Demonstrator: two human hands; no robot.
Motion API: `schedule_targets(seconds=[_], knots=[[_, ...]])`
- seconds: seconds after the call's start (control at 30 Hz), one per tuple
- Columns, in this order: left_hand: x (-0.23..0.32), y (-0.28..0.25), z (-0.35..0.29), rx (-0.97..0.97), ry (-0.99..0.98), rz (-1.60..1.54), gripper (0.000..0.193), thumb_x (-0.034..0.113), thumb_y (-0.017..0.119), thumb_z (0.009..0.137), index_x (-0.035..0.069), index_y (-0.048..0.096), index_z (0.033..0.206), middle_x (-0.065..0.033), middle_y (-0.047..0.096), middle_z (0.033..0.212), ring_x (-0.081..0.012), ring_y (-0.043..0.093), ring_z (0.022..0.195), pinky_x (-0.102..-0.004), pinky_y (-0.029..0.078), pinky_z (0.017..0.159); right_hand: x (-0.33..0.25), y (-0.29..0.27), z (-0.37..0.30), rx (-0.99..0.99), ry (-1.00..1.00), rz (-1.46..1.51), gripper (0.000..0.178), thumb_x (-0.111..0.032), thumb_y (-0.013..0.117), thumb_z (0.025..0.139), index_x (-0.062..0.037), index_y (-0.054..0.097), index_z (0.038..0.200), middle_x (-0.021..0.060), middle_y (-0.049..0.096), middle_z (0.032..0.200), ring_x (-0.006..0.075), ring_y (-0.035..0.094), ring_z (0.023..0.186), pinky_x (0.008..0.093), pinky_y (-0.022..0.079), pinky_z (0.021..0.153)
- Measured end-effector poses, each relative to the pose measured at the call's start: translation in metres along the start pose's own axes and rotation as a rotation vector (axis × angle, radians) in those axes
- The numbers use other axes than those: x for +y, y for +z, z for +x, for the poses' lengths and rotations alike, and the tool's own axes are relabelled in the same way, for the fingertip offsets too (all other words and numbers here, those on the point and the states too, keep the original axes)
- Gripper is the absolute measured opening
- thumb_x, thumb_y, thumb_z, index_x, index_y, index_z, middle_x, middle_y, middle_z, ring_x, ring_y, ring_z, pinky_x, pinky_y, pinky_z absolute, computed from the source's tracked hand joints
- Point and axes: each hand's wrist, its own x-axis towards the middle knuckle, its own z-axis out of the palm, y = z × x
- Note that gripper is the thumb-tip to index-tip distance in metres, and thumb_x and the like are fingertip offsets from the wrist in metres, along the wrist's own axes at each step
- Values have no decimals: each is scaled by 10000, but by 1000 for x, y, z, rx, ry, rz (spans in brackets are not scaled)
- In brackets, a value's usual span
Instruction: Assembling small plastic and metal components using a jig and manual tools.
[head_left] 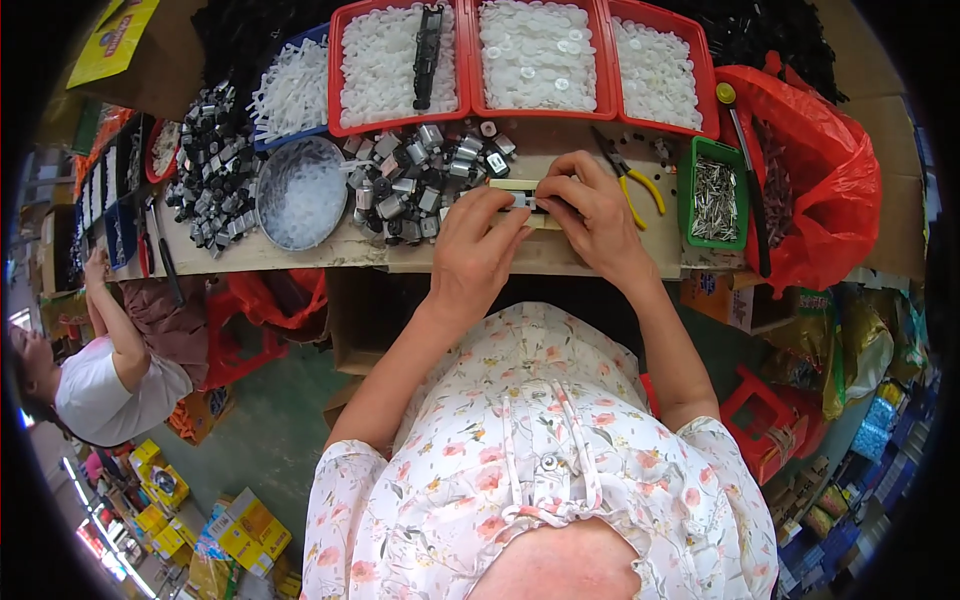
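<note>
Hands in use: two. Left hand [472,240]: partly curled, with fingertips at the left end of one small grey part [521,201] and thumb slightly lower; cannot tell whether firmly gripped. Right hand [592,222]: thumb and forefinger nearly closed, pinching at the right end of the same part. Location of part: between both sets of fingertips, over one pale block [513,184], partly hidden, near the front of the bench [325,258].

Along the back: three red trays [545,114] of white plastic pieces, with one black bar [428,57] lying in the leftmost; beside these, one blue tray [290,138] of white pieces.

Left of the hands: two heaps of small motors [420,190], too many to count, with one round bowl [302,247] between.

Right of the hands: one pair of yellow-handled pliers [620,168], one green tray [716,243] of metal pins, one red bag [830,160].
</note>
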Motion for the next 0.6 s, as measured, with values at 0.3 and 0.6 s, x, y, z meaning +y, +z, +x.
schedule_targets(seconds=[0.3, 0.6], knots=[[-4, 5, -2, -65, 134, 143, 342, 77, 777, 752, 25, 694, 1080, -136, 619, 1124, -345, 589, 1099, -437, 503, 908, 4, -2, 0, 5, -41, -36, 123, -28, 696, 805, -10, 626, 905, 120, 574, 965, 317, 603, 828, 412, 459, 676], [-6, 7, 1, -48, 182, 147, 309, 41, 789, 745, 15, 688, 1037, -128, 616, 1068, -346, 600, 1015, -424, 528, 841, 2, -2, 1, 5, 23, 24, 180, 8, 714, 791, 4, 646, 958, 122, 588, 955, 316, 613, 847, 401, 475, 689]])
